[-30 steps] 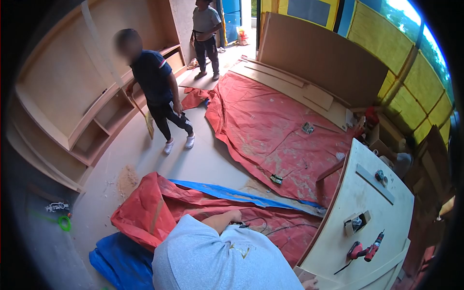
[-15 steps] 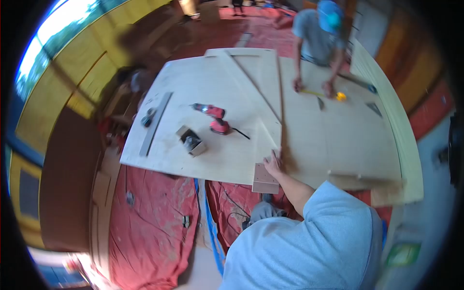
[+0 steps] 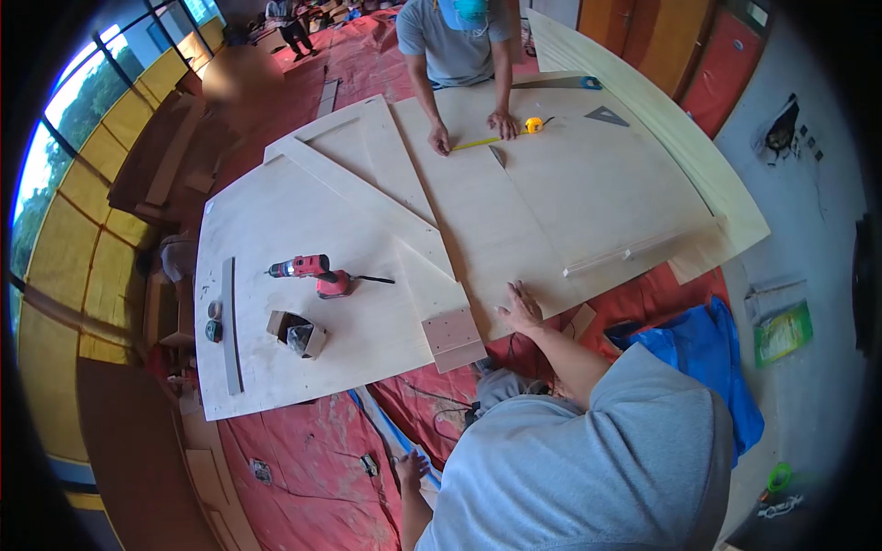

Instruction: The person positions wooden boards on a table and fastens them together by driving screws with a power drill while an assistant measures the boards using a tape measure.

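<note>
My right hand (image 3: 521, 309) rests at the near edge of the large plywood board (image 3: 367, 358), fingers apart and holding nothing. Just left of it, a small drilled wooden block (image 3: 453, 338) sits at the end of a long wooden strip (image 3: 413, 170). My left hand (image 3: 412, 467) hangs below the board's edge over the red floor sheet, its fingers stretched out and nothing visible in it. On the board at left lie a red cordless drill (image 3: 308, 269), a small open carton (image 3: 296, 334) with contents I cannot make out, and a grey metal bar (image 3: 231, 321).
Across the board a co-worker (image 3: 455, 46) stretches a yellow tape measure (image 3: 533, 126) over the wood. A handsaw (image 3: 560, 83) and a triangular square (image 3: 606, 116) lie at the far right. A blue tarp (image 3: 712, 367) lies beside me, and a red sheet (image 3: 312, 459) covers the floor.
The view has swung to the right. My right hand has moved off the wooden block's corner onto the board beside it, and my left hand has come into view.
</note>
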Motion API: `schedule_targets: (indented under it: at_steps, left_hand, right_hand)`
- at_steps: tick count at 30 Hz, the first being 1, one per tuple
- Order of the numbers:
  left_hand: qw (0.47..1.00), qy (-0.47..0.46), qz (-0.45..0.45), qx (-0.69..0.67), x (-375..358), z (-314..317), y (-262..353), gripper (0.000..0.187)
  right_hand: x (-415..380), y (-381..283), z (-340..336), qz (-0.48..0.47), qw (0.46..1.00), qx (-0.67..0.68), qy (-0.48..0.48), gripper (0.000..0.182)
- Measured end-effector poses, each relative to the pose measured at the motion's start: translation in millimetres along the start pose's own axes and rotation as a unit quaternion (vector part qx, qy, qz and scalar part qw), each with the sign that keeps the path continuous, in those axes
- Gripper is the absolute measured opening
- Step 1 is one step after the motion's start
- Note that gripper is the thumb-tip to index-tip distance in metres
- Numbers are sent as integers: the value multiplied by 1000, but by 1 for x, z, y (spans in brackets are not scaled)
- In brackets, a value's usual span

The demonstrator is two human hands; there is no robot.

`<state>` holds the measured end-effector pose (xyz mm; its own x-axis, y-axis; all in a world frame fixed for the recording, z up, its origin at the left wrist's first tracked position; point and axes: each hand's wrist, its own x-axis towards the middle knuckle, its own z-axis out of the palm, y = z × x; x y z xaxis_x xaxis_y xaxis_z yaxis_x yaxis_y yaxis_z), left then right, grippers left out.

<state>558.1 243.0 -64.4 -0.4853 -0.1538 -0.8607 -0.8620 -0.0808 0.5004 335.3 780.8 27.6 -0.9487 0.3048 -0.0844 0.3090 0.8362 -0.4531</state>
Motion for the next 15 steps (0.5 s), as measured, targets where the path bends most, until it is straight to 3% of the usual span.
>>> schedule_targets:
  at_steps: [5,7,10,12,15]
  left_hand:
    - [997,-13,69,32,5,27,62,35]
    - [996,-17,83,21,2,41,67,35]
    - [997,-31,73,11,8,64,43,28]
    - [993,-79,75,49,10,70,13,34]
    - [992,-75,58,84,4,73,-29,36]
  right_hand:
    - [-2,13,-29,45,996,-18,-72,103]
    - [-4,6,-35,61,987,-39,-146,115]
    - [-2,2,-33,74,983,-57,-158,120]
    - [0,5,-28,63,984,-72,-153,122]
    - [-1,4,-28,57,984,-84,-149,125]
